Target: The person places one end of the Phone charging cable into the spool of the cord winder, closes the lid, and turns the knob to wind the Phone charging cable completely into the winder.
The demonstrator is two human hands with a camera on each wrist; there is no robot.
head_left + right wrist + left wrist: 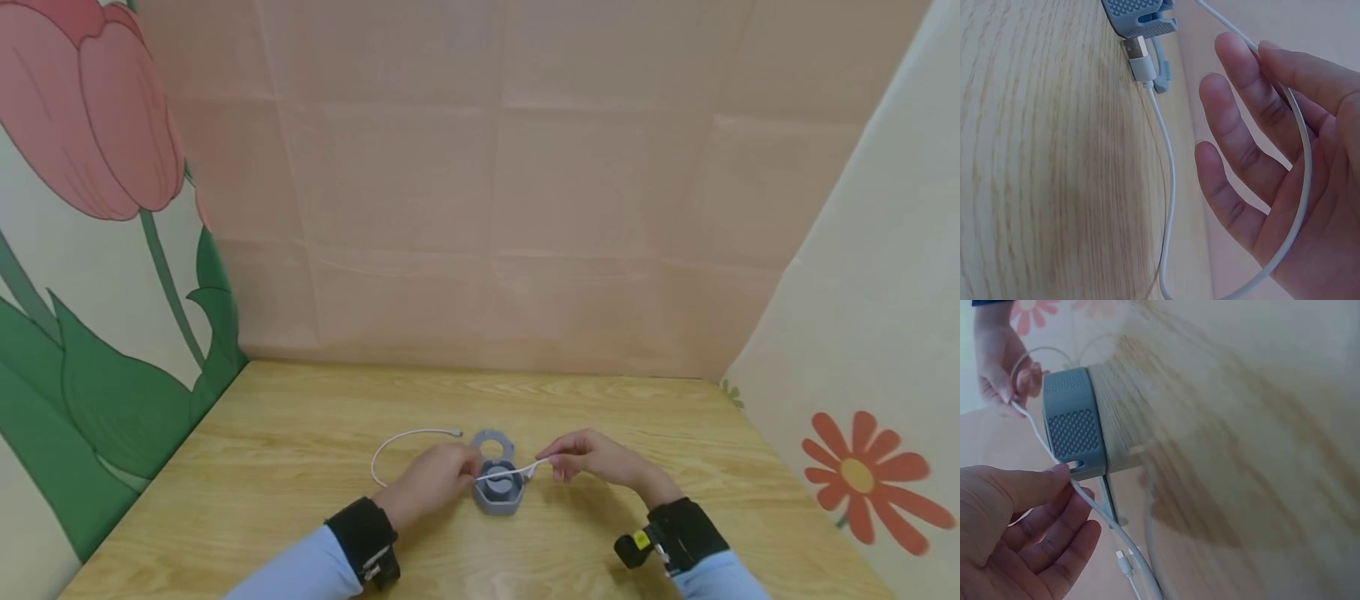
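A small grey case (497, 492) with its ring-shaped lid (492, 442) laid open stands on the wooden table (285, 467). A white cable (510, 473) stretches taut across the case between both hands. My left hand (442, 477) holds the cable at the case's left side, thumb by a slot in the case (1072, 428). My right hand (558, 463) pinches the cable between thumb and forefinger (1250, 53), the other fingers spread. The cable's USB plug (1138, 56) hangs near the case. Its slack loops left to a small connector (456, 432).
Paper walls close in the table: a pink back wall (495, 208), a tulip panel (90, 250) on the left and a flower panel (862, 350) on the right. Both wrists wear black bands with cameras.
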